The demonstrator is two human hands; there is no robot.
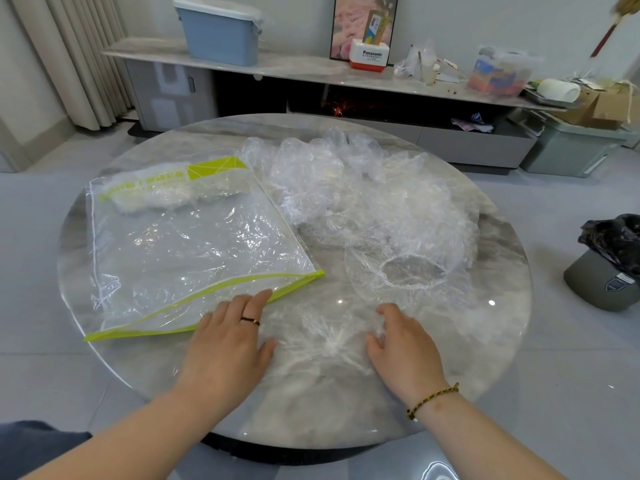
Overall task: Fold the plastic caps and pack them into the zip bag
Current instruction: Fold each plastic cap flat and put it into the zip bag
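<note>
A clear plastic cap lies flattened on the round marble table, near the front edge. My left hand presses its left side with straight fingers, a ring on one finger. My right hand rests flat on its right side. Left of them lies a clear zip bag with a lime-green zip edge, holding a few folded caps at its far end. A heap of loose clear caps fills the table's far right, with one cap spread open nearest me.
Behind the table runs a low grey cabinet with a blue lidded bin, a Panasonic box and clutter. A grey bin with a black bag stands on the floor at the right. A grey crate sits at back right.
</note>
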